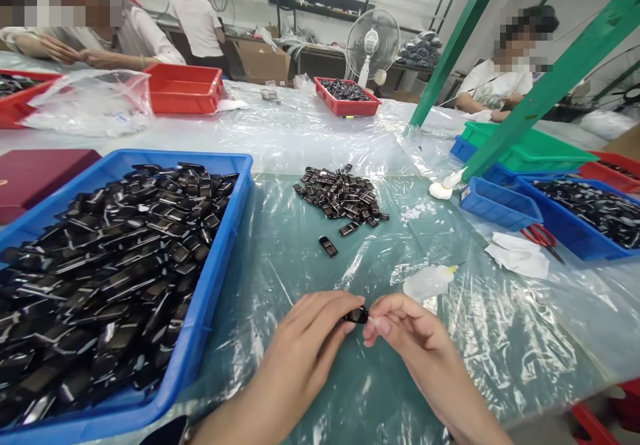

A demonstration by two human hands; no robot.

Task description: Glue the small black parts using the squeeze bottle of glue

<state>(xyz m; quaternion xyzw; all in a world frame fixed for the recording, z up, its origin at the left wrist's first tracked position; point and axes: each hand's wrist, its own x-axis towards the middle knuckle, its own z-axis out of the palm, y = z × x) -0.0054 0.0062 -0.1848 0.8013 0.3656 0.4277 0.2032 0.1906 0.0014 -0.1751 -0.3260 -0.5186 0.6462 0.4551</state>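
Observation:
Between the thumb and fingers of my left hand [305, 341] is a small glossy black plastic part [358, 314]. My right hand [417, 331] is closed in a pinch at the part's right end, on a tiny whitish piece [371, 321] that I cannot identify. Just beyond the right hand, a translucent squeeze bottle [427, 283] with a yellow-based needle tip lies on its side. Farther off, a pile of similar black parts [340, 195] rests on the plastic-covered table, with one loose black part [328, 246] in front of it.
A large blue tray [213, 318] full of black parts takes up the left. To the right are white flakes [423, 211], a small blue bin [500, 203], red-handled scissors [540, 235] and white tissue [520, 255]. A green post [453, 58] rises there. Several people are beyond.

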